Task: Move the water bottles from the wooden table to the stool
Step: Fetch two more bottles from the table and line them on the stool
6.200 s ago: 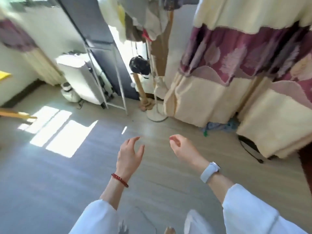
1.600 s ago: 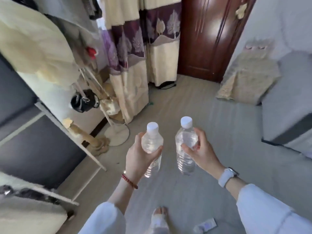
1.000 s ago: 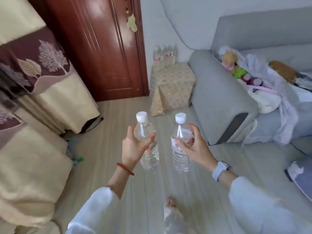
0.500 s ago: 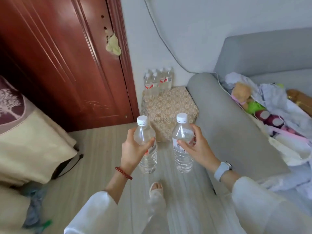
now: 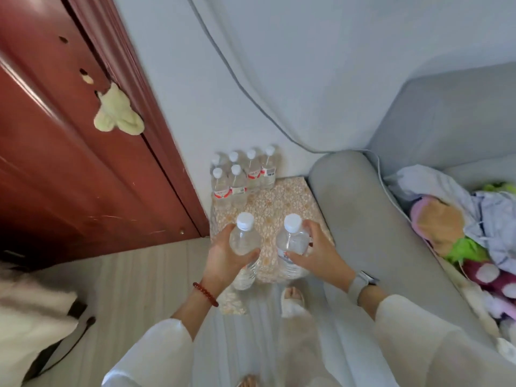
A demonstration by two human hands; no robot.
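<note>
My left hand (image 5: pixel 223 261) grips a clear water bottle (image 5: pixel 244 241) with a white cap, held upright. My right hand (image 5: pixel 318 255) grips a second clear bottle (image 5: pixel 291 244), also upright. Both bottles hang over the near half of the stool (image 5: pixel 282 202), which is draped in a beige flowered cloth. Several more water bottles (image 5: pixel 243 177) with red-and-white labels stand in a cluster at the stool's far left, against the wall. The wooden table is out of view.
A dark red wooden door (image 5: pixel 69 152) fills the left side. A grey sofa arm (image 5: pixel 360 227) sits right beside the stool, with plush toys and cloths (image 5: pixel 458 219) piled on the seat. My foot (image 5: pixel 291 297) is on the floor just before the stool.
I have walked up to the stool; it and its cluster of bottles are now close below me. Both hands still hold their bottles, which now hang over the stool's near half.
</note>
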